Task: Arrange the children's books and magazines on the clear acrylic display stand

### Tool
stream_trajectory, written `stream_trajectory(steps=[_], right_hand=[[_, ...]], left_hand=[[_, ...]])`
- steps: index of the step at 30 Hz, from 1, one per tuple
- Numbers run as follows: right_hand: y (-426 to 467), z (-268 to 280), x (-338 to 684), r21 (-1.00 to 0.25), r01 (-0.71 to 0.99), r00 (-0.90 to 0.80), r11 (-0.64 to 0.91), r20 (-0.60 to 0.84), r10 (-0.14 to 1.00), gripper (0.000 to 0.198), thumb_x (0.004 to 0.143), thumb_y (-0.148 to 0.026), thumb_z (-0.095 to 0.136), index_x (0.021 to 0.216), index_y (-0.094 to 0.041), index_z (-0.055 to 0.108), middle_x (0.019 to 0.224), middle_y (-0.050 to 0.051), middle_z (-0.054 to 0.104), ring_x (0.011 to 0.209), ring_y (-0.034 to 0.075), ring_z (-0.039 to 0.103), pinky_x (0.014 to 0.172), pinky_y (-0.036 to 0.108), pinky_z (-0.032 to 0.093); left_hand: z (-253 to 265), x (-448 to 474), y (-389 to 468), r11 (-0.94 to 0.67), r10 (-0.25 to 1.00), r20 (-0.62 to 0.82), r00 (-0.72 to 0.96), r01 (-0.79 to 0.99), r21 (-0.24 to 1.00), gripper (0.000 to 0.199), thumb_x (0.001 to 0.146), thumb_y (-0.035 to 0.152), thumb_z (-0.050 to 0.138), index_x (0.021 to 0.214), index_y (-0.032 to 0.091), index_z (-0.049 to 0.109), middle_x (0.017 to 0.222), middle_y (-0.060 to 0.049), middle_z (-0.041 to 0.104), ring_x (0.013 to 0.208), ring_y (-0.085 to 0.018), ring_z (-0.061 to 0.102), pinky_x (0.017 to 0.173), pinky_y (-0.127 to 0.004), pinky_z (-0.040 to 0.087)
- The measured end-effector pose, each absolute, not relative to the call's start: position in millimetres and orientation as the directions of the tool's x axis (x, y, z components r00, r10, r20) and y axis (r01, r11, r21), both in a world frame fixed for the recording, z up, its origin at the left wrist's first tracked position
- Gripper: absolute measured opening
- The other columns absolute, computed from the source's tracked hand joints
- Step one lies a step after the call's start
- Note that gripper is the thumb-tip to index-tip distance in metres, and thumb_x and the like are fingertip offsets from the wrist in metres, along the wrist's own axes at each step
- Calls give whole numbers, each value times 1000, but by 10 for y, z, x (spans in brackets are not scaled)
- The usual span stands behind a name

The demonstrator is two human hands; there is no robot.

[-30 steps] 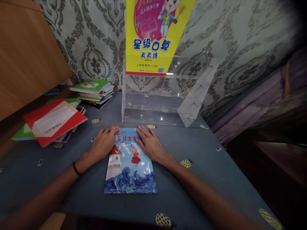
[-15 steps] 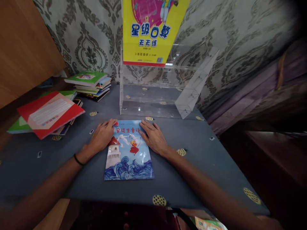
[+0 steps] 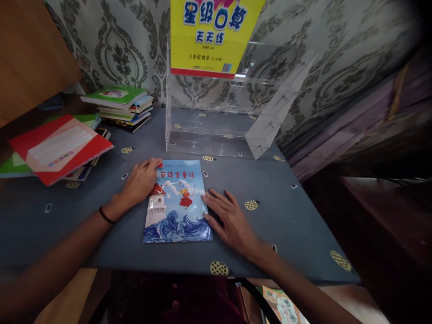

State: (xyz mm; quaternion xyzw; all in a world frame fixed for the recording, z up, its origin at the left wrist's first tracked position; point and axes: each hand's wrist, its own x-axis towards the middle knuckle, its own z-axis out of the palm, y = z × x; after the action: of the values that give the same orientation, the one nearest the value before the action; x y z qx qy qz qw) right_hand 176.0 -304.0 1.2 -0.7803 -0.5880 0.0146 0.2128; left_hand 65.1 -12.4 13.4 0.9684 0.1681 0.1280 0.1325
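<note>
A blue picture-covered book (image 3: 180,202) lies closed and flat on the table, its cover showing a white tower, waves and a figure in red. My left hand (image 3: 141,181) rests at its upper left edge, fingertips on the corner. At the book's right edge lies my right hand (image 3: 229,218), fingers stretched out, fingertips touching the edge lower down. Neither hand is wrapped round the book.
A clear acrylic book rack (image 3: 209,143) stands at the back with a yellow workbook (image 3: 205,49) in its top tier. To the left are a pile topped by a green book (image 3: 114,95) and another topped by a red book (image 3: 60,148). The table (image 3: 270,198) has a grey-blue cover.
My right hand has slid down from the book's upper right corner along its right edge. My left hand stays at the upper left. The view has tilted slightly downward.
</note>
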Motion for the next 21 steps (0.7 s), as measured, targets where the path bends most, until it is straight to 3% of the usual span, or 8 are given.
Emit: stream_trajectory(steps=[4, 9, 16, 21], right_hand=[[-3191, 7, 1669, -355, 919, 247, -170, 183, 952, 66, 98, -49, 58, 155, -23, 38, 152, 12, 51, 145, 30, 43, 120, 62, 29], [-3167, -13, 1726, -367, 913, 244, -179, 139, 960, 70, 97, -47, 61, 158, -26, 33, 155, 11, 48, 147, 29, 40, 121, 60, 30], [-2776, 210, 1705, -255, 947, 237, -194, 151, 960, 51, 97, -47, 61, 141, -21, 57, 158, 17, 43, 148, 37, 35, 119, 68, 25], [-2209, 346, 1289, -311, 932, -161, 188, 111, 981, 48, 103, -42, 53, 142, -14, 55, 153, 13, 50, 148, 24, 37, 126, 44, 23]], left_hand=[[122, 654, -116, -903, 369, 208, 906, 296, 312, 40, 96, 19, 33, 129, 14, 55, 137, -14, 64, 127, -28, 58, 105, -46, 46], [107, 655, -58, -893, 380, 222, 898, 293, 341, 39, 94, 18, 35, 128, 19, 55, 137, -10, 65, 127, -26, 59, 108, -45, 46], [104, 650, -3, -882, 391, 249, 886, 283, 377, 36, 95, 17, 36, 126, 18, 54, 135, -12, 66, 125, -26, 59, 109, -49, 45], [93, 646, 25, -889, 357, 291, 887, 228, 396, 34, 95, 17, 38, 125, 16, 54, 131, -13, 67, 123, -25, 61, 106, -46, 48]])
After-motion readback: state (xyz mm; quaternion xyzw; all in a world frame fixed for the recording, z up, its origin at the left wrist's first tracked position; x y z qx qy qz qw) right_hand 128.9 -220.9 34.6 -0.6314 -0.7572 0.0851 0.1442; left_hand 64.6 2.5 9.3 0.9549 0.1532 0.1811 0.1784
